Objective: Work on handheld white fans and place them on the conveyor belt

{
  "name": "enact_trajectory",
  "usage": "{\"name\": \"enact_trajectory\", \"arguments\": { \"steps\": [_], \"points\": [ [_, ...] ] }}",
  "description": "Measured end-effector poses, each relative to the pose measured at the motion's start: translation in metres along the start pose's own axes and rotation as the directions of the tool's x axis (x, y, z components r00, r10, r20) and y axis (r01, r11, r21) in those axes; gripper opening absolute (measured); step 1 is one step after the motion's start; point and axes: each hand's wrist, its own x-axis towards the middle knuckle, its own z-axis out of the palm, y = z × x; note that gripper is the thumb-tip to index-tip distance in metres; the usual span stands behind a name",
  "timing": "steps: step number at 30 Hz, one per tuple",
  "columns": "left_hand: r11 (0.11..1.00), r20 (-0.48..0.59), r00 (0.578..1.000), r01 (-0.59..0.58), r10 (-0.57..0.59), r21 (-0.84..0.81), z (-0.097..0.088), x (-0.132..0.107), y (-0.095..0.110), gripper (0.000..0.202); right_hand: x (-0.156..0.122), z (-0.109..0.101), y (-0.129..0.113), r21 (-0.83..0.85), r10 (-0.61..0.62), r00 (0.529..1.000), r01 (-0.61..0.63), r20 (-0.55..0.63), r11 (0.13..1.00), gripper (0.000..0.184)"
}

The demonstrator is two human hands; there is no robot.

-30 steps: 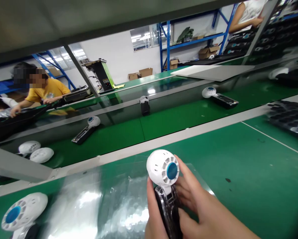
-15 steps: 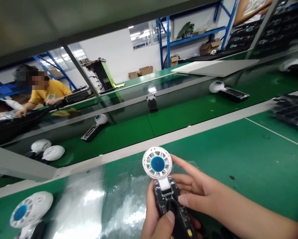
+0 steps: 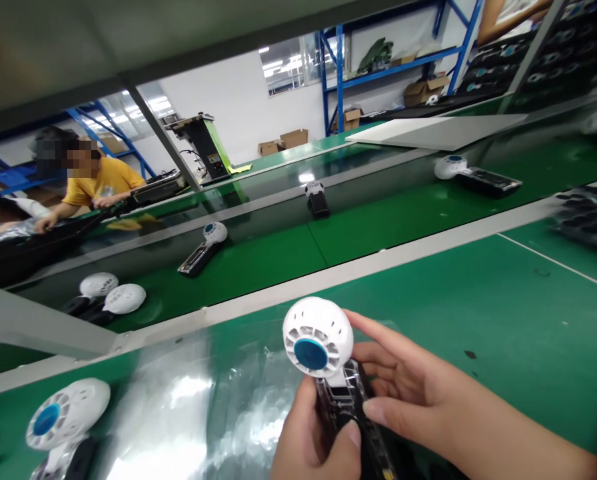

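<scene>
Two bare hands hold one white-headed, black-handled handheld device (image 3: 318, 327) over a clear, shiny plastic sheet (image 3: 223, 393).
The left hand (image 3: 301, 440) is closed around the handle, its thumb laid over the front and its fingers along the left side (their tips are out of sight behind). The right hand (image 3: 418, 387) is more open: its thumb tip presses the handle's right edge, its index finger reaches up to the side of the round, vented head with the blue disc, and the other fingers bend in behind; whether they all touch cannot be told. The device leans slightly, head up, above the flat green tabletop (image 3: 478, 320). A second white-headed device (image 3: 73, 413) with a blue disc is beside the sheet, to the left.
</scene>
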Motion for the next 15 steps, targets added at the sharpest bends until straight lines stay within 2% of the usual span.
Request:
{"name": "enact_trajectory", "arguments": {
  "steps": [3, 7, 10, 15],
  "points": [
    [0.994, 0.069, 0.998, 0.004, -0.012, 0.107, -0.002, 0.003, 0.008, 0.062, 0.000, -0.001, 0.001, 0.011, -0.023, 1.000, 0.023, -0.014, 1.000, 0.072],
    [0.989, 0.101, 0.994, 0.023, -0.038, 0.149, -0.002, 0.003, 0.018, 0.059, 0.000, -0.002, 0.002, 0.028, -0.026, 1.000, 0.026, -0.013, 0.999, 0.069],
    [0.989, 0.078, 0.997, 0.014, -0.026, 0.145, 0.002, 0.002, 0.016, 0.063, 0.000, -0.002, 0.002, 0.020, -0.013, 0.999, 0.014, -0.031, 1.000, 0.069],
    [0.972, 0.000, 0.997, -0.081, 0.083, 0.219, 0.012, 0.000, 0.005, 0.077, -0.002, 0.001, -0.002, 0.012, 0.017, 0.999, -0.017, -0.033, 1.000, 0.070]
  ]
}}
